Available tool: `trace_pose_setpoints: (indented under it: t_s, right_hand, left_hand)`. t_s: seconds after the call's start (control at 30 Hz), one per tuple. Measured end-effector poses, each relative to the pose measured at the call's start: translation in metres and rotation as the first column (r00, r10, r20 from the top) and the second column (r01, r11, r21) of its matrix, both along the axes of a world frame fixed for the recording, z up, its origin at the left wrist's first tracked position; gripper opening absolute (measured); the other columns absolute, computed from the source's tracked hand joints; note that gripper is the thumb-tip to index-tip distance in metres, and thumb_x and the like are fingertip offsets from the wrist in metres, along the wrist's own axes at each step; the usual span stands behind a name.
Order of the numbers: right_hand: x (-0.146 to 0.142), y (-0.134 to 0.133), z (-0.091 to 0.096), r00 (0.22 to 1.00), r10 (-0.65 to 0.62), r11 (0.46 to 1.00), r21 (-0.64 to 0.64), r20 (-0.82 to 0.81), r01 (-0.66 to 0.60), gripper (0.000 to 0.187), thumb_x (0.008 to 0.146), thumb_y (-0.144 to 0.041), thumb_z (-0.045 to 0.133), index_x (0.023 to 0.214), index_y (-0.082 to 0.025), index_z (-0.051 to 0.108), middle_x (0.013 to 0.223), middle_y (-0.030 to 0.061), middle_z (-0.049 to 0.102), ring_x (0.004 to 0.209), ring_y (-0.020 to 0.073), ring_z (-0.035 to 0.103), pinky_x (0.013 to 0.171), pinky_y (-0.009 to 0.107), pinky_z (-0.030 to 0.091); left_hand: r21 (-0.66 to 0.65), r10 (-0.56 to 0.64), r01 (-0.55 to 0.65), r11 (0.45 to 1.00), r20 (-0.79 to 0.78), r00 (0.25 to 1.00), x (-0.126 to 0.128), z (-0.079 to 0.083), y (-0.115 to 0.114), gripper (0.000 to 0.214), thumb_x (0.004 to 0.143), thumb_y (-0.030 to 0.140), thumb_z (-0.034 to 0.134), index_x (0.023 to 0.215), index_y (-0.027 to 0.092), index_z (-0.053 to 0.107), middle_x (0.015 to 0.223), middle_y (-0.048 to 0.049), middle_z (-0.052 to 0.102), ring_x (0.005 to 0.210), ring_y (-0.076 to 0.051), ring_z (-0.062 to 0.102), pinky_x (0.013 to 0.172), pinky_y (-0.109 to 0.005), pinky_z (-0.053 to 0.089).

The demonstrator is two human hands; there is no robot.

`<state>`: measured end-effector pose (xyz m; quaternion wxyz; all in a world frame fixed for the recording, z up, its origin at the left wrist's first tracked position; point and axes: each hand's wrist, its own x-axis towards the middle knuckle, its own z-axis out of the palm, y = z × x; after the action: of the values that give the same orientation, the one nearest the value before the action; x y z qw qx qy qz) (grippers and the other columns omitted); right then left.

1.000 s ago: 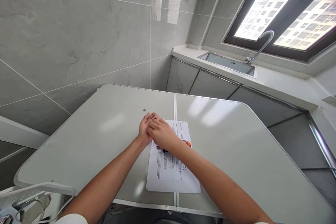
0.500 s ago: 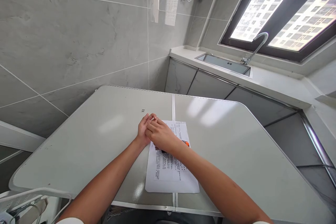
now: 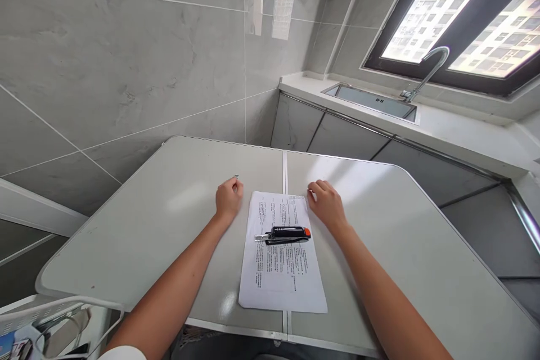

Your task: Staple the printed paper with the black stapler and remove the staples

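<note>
Printed sheets of paper (image 3: 283, 292) lie on the table in front of me. Across their middle rests a black stapler (image 3: 289, 233) with an orange end, its metal part sticking out to the left. My left hand (image 3: 229, 198) is closed on the table to the left of the paper, with its fingertips right by a tiny dark strip (image 3: 236, 176), perhaps staples. Beside the paper's upper right corner, my right hand (image 3: 327, 202) rests with curled fingers. Whatever either hand may hold is hidden or too small to see.
The pale folding table (image 3: 139, 236) has a metal seam down its middle. A white basket (image 3: 63, 320) with assorted items stands at the lower left. Behind on the right are a counter with a sink (image 3: 371, 102), a tap (image 3: 426, 73) and a window.
My hands were together over the paper and have moved apart, left hand to the left side, right hand to the right. The stapler, mostly covered before, now shows. The view has shifted slightly.
</note>
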<state>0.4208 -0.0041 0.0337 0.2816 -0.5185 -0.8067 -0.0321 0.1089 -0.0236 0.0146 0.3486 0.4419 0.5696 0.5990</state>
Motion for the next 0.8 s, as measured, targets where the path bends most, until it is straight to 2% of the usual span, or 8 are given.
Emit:
trace_pose_setpoints:
  t_s: [0.07, 0.13, 0.2, 0.3, 0.4, 0.53, 0.7, 0.8]
  right_hand:
    - [0.031, 0.011, -0.022, 0.993, -0.115, 0.992, -0.049, 0.040, 0.117, 0.016, 0.092, -0.014, 0.048, 0.082, -0.021, 0.059, 0.082, 0.0066, 0.060, 0.084, 0.0219, 0.054, 0.068, 0.032, 0.033]
    - [0.054, 0.020, -0.038, 0.981, -0.188, 0.977, -0.090, 0.057, 0.193, 0.013, 0.090, -0.016, 0.050, 0.081, -0.021, 0.057, 0.082, 0.0059, 0.060, 0.085, 0.0214, 0.054, 0.064, 0.031, 0.031]
    - [0.069, 0.027, -0.047, 0.970, -0.239, 0.963, -0.120, 0.045, 0.243, 0.011, 0.089, -0.018, 0.051, 0.081, -0.021, 0.058, 0.083, 0.0051, 0.060, 0.084, 0.0203, 0.053, 0.062, 0.030, 0.029]
    - [0.078, 0.036, -0.051, 0.962, -0.272, 0.953, -0.136, 0.002, 0.269, 0.011, 0.088, -0.019, 0.051, 0.083, -0.021, 0.059, 0.084, 0.0049, 0.062, 0.083, 0.0198, 0.054, 0.062, 0.029, 0.030]
    - [0.075, 0.042, -0.053, 0.965, -0.257, 0.959, -0.141, -0.050, 0.248, 0.013, 0.089, -0.021, 0.050, 0.085, -0.021, 0.063, 0.085, 0.0059, 0.063, 0.086, 0.0206, 0.055, 0.064, 0.030, 0.032]
    - [0.069, 0.043, -0.055, 0.971, -0.231, 0.966, -0.132, -0.063, 0.222, 0.019, 0.093, -0.023, 0.048, 0.089, -0.021, 0.066, 0.088, 0.0078, 0.063, 0.090, 0.0226, 0.056, 0.069, 0.031, 0.038]
    - [0.064, 0.037, -0.056, 0.976, -0.216, 0.970, -0.113, -0.007, 0.213, 0.025, 0.098, -0.024, 0.046, 0.096, -0.020, 0.070, 0.096, 0.0108, 0.064, 0.099, 0.0256, 0.056, 0.076, 0.034, 0.042]
    - [0.063, 0.035, -0.057, 0.977, -0.211, 0.971, -0.114, -0.010, 0.209, 0.027, 0.099, -0.023, 0.045, 0.099, -0.020, 0.072, 0.099, 0.0111, 0.065, 0.103, 0.0259, 0.056, 0.079, 0.034, 0.043]
  left_hand:
    - [0.044, 0.114, -0.105, 0.994, -0.440, 0.891, -0.008, -0.006, 0.004, 0.017, 0.085, 0.021, 0.063, 0.068, 0.022, 0.059, 0.082, -0.0080, 0.057, 0.093, -0.027, 0.059, 0.082, -0.038, 0.048]
    - [0.024, 0.094, -0.107, 0.994, -0.696, 0.711, -0.011, -0.014, 0.008, 0.009, 0.087, 0.021, 0.060, 0.089, 0.021, 0.069, 0.109, -0.0152, 0.063, 0.113, -0.035, 0.057, 0.097, -0.047, 0.046]
    - [-0.040, 0.017, -0.084, 0.996, -0.812, 0.583, -0.012, -0.022, 0.011, 0.029, 0.092, 0.023, 0.056, 0.117, 0.019, 0.069, 0.137, -0.0204, 0.058, 0.134, -0.040, 0.048, 0.110, -0.056, 0.039]
    - [-0.148, -0.100, -0.057, 0.987, -0.862, 0.497, -0.010, -0.031, 0.013, 0.047, 0.098, 0.029, 0.049, 0.144, 0.018, 0.057, 0.161, -0.0181, 0.044, 0.153, -0.044, 0.028, 0.121, -0.067, 0.022]
    - [-0.179, -0.129, -0.061, 0.982, -0.871, 0.473, -0.010, -0.033, 0.013, 0.049, 0.101, 0.029, 0.044, 0.149, 0.021, 0.054, 0.163, -0.0148, 0.045, 0.154, -0.042, 0.029, 0.122, -0.069, 0.019]
    - [-0.089, -0.040, -0.082, 0.993, -0.882, 0.470, -0.011, -0.029, 0.012, 0.043, 0.099, 0.019, 0.044, 0.136, 0.019, 0.066, 0.149, -0.0170, 0.059, 0.143, -0.039, 0.045, 0.118, -0.061, 0.031]
    - [-0.026, 0.045, -0.122, 0.992, -0.840, 0.540, -0.013, -0.024, 0.010, 0.029, 0.094, 0.016, 0.048, 0.103, 0.021, 0.076, 0.115, -0.0146, 0.074, 0.112, -0.036, 0.062, 0.097, -0.052, 0.045]
    - [-0.009, 0.058, -0.112, 0.994, -0.807, 0.588, -0.014, -0.022, 0.009, 0.024, 0.094, 0.016, 0.051, 0.097, 0.023, 0.075, 0.105, -0.0131, 0.073, 0.104, -0.034, 0.062, 0.093, -0.049, 0.045]
